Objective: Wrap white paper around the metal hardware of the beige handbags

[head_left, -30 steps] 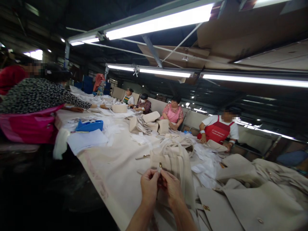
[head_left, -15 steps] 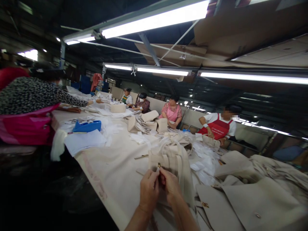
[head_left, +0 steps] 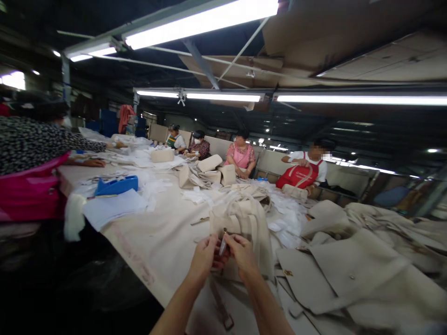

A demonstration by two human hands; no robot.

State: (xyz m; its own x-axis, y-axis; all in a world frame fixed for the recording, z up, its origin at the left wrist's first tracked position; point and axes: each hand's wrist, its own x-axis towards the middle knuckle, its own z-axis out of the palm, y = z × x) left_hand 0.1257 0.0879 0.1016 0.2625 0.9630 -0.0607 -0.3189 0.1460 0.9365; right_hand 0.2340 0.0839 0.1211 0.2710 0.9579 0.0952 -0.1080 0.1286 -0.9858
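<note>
Left hand (head_left: 203, 257) and right hand (head_left: 241, 253) meet over the long cream cloth-covered table (head_left: 157, 246), both pinching a small pale strip with metal tip (head_left: 222, 244) between fingertips, just before an upright beige canvas bag (head_left: 244, 223). Flat beige panels (head_left: 335, 274) lie right.

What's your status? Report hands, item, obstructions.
Left hand and right hand together, fingers pinching a small pale tag with a metal tip. Upright cream fabric bag directly behind. Nothing between hands and bag.
</note>
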